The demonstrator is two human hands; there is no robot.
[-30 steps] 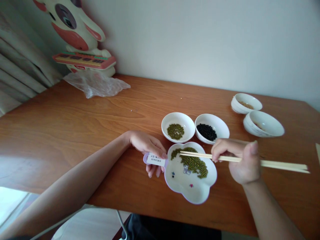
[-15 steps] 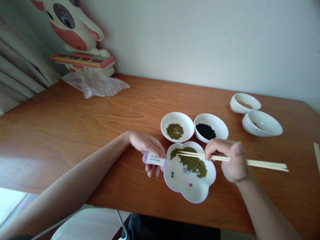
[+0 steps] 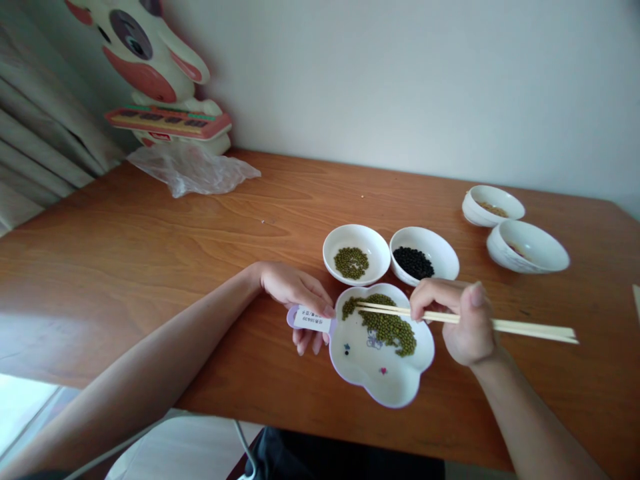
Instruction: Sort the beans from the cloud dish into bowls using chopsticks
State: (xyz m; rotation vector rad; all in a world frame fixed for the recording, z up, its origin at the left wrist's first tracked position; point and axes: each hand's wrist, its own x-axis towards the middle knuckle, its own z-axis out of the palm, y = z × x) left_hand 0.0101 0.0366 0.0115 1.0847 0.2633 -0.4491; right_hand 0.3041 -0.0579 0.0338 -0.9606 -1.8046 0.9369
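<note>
My left hand (image 3: 303, 297) grips the labelled handle of a white, flower-shaped dish (image 3: 360, 367) with a purple rim. Green mung beans (image 3: 387, 327) lie heaped in its upper and right part. A pair of chopsticks (image 3: 525, 328) is held in my right hand (image 3: 455, 317), over the dish's right side. Their tips reach the beans at the upper left of the dish; whether a bean is between them I cannot tell. Just behind the dish stand a white bowl (image 3: 330, 257) of mung beans and another white bowl (image 3: 445, 257) of black beans.
Two more white bowls, one (image 3: 470, 207) with yellowish bits and one (image 3: 543, 257) with reddish bits, are farther right. A crumpled plastic bag (image 3: 200, 173) lies before a cow-shaped toy keyboard (image 3: 170, 120) at the back left. The wooden table (image 3: 150, 247) meets the wall behind.
Both hands, the dish and the chopsticks hold almost the same pose. The whole view has shifted very slightly.
</note>
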